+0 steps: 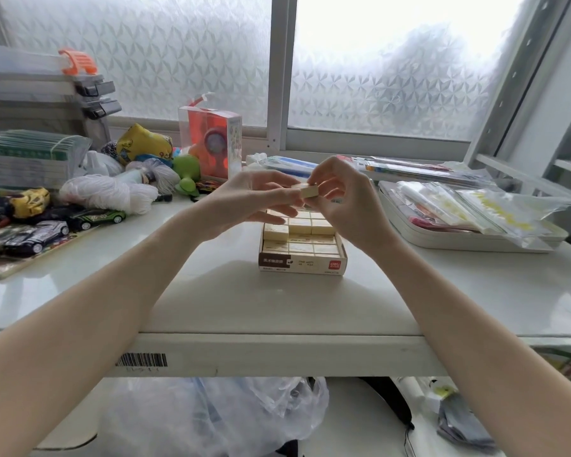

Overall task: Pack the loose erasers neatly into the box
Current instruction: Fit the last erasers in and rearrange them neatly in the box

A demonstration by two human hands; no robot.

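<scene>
Bare forearms reach in from the lower corners of the frame, meeting above an open cardboard box (pixel 302 263) at centre on the white counter (pixel 409 291). Right hand (pixel 346 199) pinches a small cream rectangular eraser (pixel 309 191) between thumb and curled fingers (pixel 323 169); left hand (pixel 244 199), fingers relaxed and loosely spread, touches the eraser with its fingertips. Rows of cream erasers (pixel 299 237) fill the box just below the hands. Toy cars (pixel 37 232) crowd the left of the frame; a white tray of plastic bags (pixel 468 212) sits at right.
</scene>
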